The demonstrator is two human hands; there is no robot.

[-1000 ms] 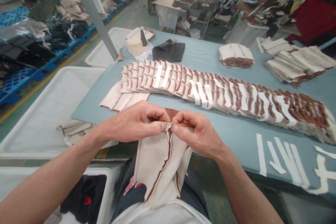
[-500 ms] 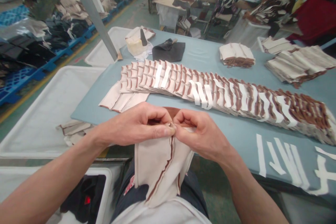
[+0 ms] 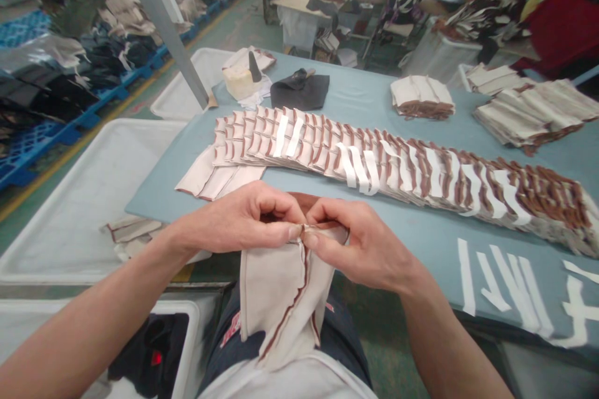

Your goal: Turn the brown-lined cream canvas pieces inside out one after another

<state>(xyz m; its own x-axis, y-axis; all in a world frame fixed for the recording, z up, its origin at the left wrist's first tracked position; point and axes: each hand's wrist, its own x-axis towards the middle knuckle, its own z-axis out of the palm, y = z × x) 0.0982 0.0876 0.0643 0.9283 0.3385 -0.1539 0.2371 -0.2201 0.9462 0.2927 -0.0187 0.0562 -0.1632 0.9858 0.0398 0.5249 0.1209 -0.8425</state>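
My left hand [image 3: 234, 221] and right hand [image 3: 360, 246] pinch together on the top edge of a soft beige fabric piece [image 3: 274, 296]. Its brown-piped seam [image 3: 292, 305] hangs over my dark shorts [image 3: 344, 340], below a fanned row of brown-edged pieces [image 3: 397, 165] on the pale blue table cover [image 3: 412, 218].

- There is only one camera, and it is worn on the person's head.
- It faces forward and down.
- The left hand [image 3: 238, 221] and the right hand [image 3: 360, 249] are very near to it.
- The blue table [image 3: 355, 90] stretches farther away, beyond them.
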